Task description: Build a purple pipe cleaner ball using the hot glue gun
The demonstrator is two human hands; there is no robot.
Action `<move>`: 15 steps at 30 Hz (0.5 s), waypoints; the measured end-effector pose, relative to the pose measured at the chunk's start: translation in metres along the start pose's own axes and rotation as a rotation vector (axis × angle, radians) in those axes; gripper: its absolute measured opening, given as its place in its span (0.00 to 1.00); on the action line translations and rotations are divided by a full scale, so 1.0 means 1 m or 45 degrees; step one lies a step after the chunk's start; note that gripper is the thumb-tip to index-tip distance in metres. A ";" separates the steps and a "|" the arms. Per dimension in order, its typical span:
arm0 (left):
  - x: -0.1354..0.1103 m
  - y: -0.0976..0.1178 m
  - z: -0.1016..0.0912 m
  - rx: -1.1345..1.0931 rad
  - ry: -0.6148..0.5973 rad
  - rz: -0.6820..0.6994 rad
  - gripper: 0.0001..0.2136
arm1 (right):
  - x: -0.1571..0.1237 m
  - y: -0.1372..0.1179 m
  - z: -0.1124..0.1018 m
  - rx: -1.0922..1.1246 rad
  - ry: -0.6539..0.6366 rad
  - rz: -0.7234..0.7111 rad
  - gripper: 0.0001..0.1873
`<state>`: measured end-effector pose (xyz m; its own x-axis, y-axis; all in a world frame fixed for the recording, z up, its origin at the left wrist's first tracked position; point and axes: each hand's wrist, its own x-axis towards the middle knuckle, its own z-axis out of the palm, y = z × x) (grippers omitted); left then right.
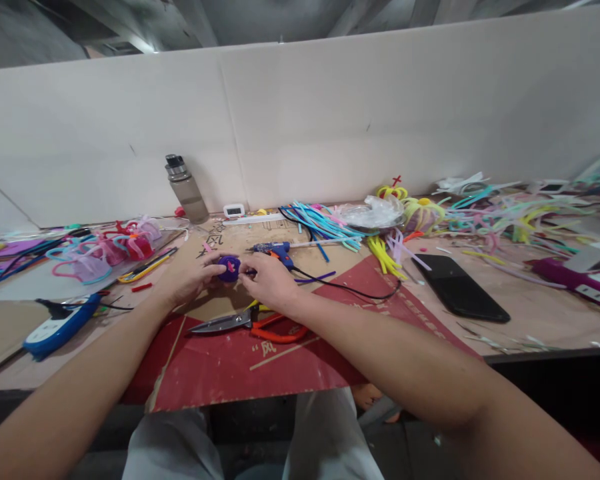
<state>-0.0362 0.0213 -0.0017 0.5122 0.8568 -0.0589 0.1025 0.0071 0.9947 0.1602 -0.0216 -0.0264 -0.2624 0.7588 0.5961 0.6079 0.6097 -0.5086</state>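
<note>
A small round purple piece (229,269) with a pink mark in its middle is held between my two hands above the cardboard. My left hand (195,275) grips it from the left, its fingers closed on the rim. From the right, my right hand (269,280) pinches at the edge of the same piece; the fingertips meet there. Just behind the right hand lies a blue glue gun (275,251) with a black cord. Scissors (250,325) with orange-red handles rest on the cardboard in front of my hands, blades pointing left.
Blue pipe cleaners (320,223), a bottle (187,193) and a small white display (233,211) stand or lie toward the wall. A black phone (461,287) lies right. Small pastel baskets (87,265) and a blue power strip (65,327) are left. Red cardboard (205,373) overhangs the front edge.
</note>
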 end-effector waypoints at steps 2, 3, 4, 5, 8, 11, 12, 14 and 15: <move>0.000 0.000 0.002 -0.050 0.000 0.007 0.21 | 0.000 0.000 0.000 -0.006 0.013 0.008 0.05; -0.001 0.001 0.003 -0.068 -0.001 0.014 0.22 | 0.000 0.000 0.000 -0.005 0.021 0.013 0.05; -0.001 0.001 0.004 -0.074 0.000 0.023 0.23 | 0.001 -0.001 -0.001 -0.001 0.026 0.019 0.05; -0.001 0.001 0.004 -0.067 -0.001 0.027 0.24 | 0.001 -0.001 -0.001 0.003 0.028 0.023 0.05; -0.001 0.000 0.003 0.020 0.014 0.035 0.26 | 0.001 -0.001 -0.001 0.008 0.030 0.022 0.04; -0.002 0.000 0.002 0.110 0.033 0.075 0.27 | 0.001 -0.001 -0.001 0.010 0.027 0.028 0.04; -0.002 -0.001 0.002 0.124 0.032 0.084 0.27 | 0.001 -0.001 0.000 0.014 0.027 0.030 0.04; -0.002 -0.001 0.003 0.147 0.026 0.092 0.27 | 0.001 -0.001 0.000 0.021 0.027 0.029 0.04; -0.002 -0.002 0.003 0.163 0.026 0.098 0.27 | 0.001 -0.001 0.000 0.023 0.026 0.027 0.04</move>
<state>-0.0346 0.0182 -0.0038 0.5054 0.8626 0.0200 0.1719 -0.1234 0.9774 0.1593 -0.0217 -0.0255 -0.2339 0.7668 0.5977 0.5994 0.5978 -0.5323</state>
